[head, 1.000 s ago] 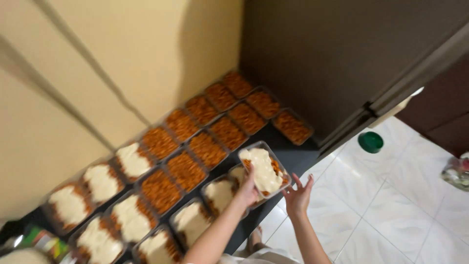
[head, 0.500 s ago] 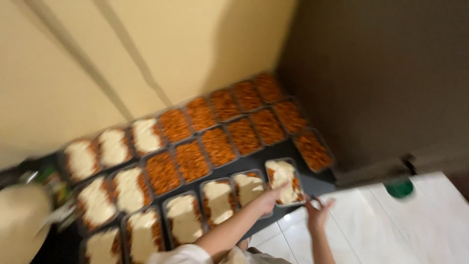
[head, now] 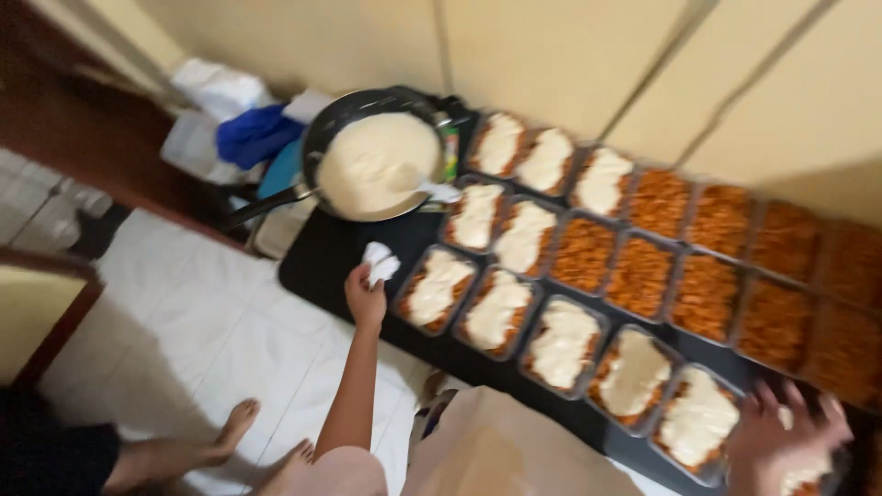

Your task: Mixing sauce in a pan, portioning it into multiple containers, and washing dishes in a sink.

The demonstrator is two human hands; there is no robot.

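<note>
the left hand [head: 366,298] pinches a soft, light crumpled tissue [head: 378,262] just below the pan [head: 367,156]; the right hand [head: 781,441] lies spread, fingers apart, on a flimsy sauce-topped tray [head: 695,422].

One head-worn camera looks steeply down from standing height. It faces the black counter [head: 322,262] along the wall, fairly near, slightly tilted.

Ten trays topped with white sauce [head: 494,310] are counted, and about eight trays with orange food only [head: 640,276], though the far ones are blurred. One pan [head: 377,161], one white cloth [head: 379,262] and two hands [head: 366,298] are seen.
</note>
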